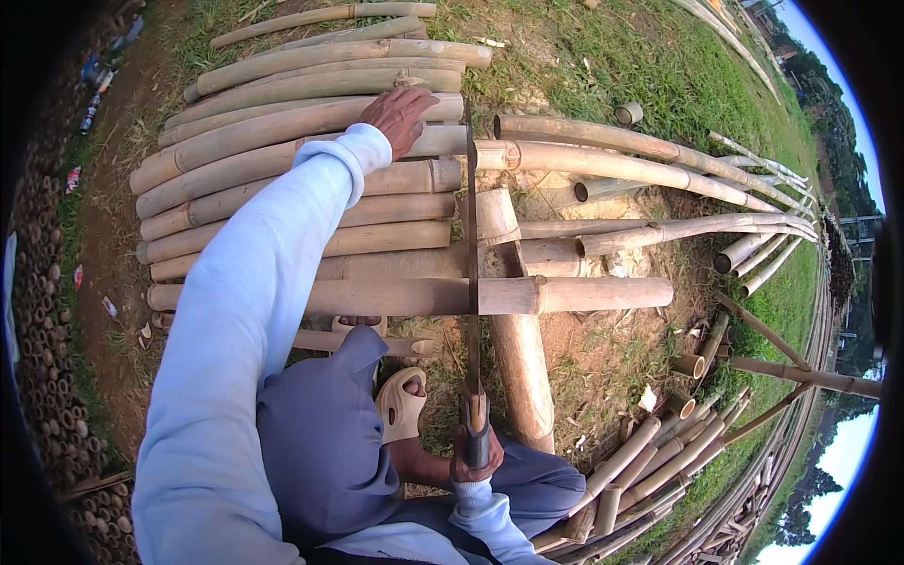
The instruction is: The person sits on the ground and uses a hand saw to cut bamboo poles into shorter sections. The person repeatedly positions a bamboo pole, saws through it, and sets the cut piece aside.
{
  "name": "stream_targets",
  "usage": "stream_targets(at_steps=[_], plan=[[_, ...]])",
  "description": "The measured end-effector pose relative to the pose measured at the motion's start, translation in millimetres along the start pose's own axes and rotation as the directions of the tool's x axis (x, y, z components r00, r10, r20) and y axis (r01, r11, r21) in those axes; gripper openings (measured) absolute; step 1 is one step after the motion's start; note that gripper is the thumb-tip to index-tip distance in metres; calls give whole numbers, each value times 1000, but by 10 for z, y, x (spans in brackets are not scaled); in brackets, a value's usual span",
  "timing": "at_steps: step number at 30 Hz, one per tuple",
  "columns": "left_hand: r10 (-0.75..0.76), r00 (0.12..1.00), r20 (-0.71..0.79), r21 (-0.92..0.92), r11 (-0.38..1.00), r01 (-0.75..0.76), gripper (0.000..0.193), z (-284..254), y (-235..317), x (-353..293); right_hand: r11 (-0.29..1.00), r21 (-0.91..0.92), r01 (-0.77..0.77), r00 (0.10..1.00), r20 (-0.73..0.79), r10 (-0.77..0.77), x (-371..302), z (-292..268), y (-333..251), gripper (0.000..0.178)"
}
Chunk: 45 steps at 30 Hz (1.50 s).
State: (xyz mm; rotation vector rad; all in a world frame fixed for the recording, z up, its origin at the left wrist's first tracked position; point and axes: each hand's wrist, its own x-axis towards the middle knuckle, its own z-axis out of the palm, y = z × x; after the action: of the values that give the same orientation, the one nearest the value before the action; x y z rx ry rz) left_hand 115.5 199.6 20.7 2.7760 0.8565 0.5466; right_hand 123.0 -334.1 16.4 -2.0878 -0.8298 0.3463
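Observation:
My right hand [474, 454] is closed round the wooden-and-dark handle of a long handsaw [474, 348]. Its narrow blade points away from me and crosses the bamboo poles near their right ends. Closest to me under the blade lies a thick bamboo pole [603, 295], reaching out on both sides of it. Farther off, my left hand [400, 115] presses down with bent fingers curled over a bamboo pole [282, 129] in the row, left of the blade's far end. Below, a thick bamboo log [523, 377] lies crosswise as a support.
Long bamboo poles [640, 169] stretch off to the right. Short cut pieces [640, 461] are piled at the lower right, near a bamboo frame [800, 375]. Stacked bamboo ends [47, 377] line the left side. My sandalled foot [403, 405] is close to the saw.

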Motion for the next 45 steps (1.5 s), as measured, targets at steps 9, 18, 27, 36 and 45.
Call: stream_targets(at_steps=[9, 18, 27, 36, 45], plan=[[166, 904, 393, 317, 899, -303, 56, 295, 206, 528, 999, 28, 24, 998, 49, -26, -80, 20, 135, 25], [160, 873, 461, 321, 887, -332, 56, 487, 285, 556, 985, 162, 52, 991, 115, -71, -55, 5, 238, 26], [217, 900, 378, 283, 898, -336, 39, 518, 60, 557, 988, 153, 12, 992, 123, -31, -114, -28, 290, 35], [347, 936, 55, 222, 910, -351, 34, 322, -146, 66, 980, 174, -93, 981, 182, 61, -74, -9, 225, 34], [459, 858, 230, -71, 887, -455, 33, 547, 269, 72, 981, 182, -66, 984, 174, 34, -102, -21, 321, 33]])
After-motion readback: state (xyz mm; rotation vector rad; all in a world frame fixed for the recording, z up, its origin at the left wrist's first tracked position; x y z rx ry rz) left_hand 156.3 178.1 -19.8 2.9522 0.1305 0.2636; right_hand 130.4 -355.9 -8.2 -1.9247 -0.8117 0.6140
